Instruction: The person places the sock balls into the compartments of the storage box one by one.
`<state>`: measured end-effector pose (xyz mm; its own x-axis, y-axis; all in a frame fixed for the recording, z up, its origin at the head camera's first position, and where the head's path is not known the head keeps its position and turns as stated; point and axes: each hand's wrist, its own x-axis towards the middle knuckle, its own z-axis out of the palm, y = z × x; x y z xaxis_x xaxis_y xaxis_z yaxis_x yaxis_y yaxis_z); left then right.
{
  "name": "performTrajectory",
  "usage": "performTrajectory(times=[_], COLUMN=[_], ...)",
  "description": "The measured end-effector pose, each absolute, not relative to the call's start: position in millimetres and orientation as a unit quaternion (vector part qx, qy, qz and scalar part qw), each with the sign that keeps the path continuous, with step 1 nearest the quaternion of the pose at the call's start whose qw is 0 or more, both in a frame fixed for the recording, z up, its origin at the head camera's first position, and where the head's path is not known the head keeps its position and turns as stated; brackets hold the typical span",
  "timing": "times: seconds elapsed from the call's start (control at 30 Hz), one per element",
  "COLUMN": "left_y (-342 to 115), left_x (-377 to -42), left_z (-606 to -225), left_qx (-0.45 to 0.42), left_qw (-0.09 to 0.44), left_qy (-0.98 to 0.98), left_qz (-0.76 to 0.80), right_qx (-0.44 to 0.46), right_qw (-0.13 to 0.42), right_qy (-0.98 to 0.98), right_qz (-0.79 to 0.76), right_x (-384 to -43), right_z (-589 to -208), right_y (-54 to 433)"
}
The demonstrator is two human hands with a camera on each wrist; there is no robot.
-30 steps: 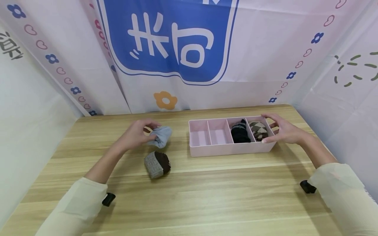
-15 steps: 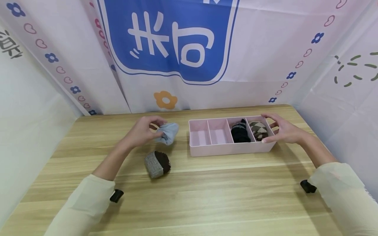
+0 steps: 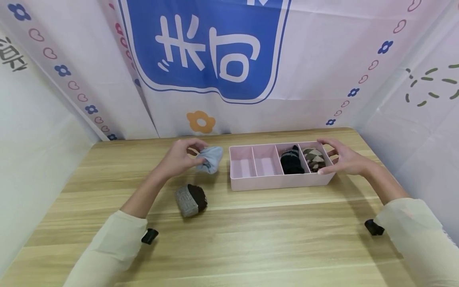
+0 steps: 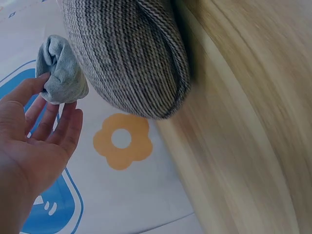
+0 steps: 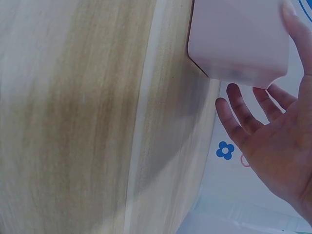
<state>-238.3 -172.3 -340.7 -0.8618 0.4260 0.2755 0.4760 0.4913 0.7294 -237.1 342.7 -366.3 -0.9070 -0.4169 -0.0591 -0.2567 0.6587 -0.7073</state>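
Between the thumb and fingers of my left hand (image 3: 181, 157) is a balled light blue sock (image 3: 210, 159), held just left of a pink divided storage box (image 3: 279, 182). The left wrist view shows the thumb and fingertips pinching the same sock (image 4: 61, 73). My right hand (image 3: 346, 157) holds the box's right end, with the thumb at the front rim and a finger at the back corner. Its other fingers (image 5: 239, 109) hang loosely beside the end wall. A grey and dark brown balled sock (image 3: 190, 200) lies on the table in front of the left hand.
The box's right compartments hold a black balled sock (image 3: 291, 160) and a camouflage-patterned balled sock (image 3: 314, 159); its two left ones show bare floors. A printed white cloth (image 3: 305, 79) hangs behind the wooden table (image 3: 269, 239).
My left hand has moved right and slightly away from me, carrying the light blue sock closer to the box. The right hand, the box and the grey-brown sock have stayed put.
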Motion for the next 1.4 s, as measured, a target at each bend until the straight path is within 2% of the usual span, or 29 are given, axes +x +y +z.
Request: performTrajectory(times=[0.6,1.4], left_y=[-138.0,-91.8], left_x=[-241.4,-251.8], left_z=[-333.4,-335.0], left_qx=[-0.269,-0.285], left_qw=[0.042,0.008], left_qy=[-0.844,-0.82], left_qz=[-0.462,-0.497], right_qx=[-0.191,-0.186], right_qw=[0.104,0.106], right_qy=[0.902,0.902], right_qz=[-0.373,-0.375], right_x=[-236.7,-237.3], right_z=[-368.1,-367.0], right_y=[342.0,341.0])
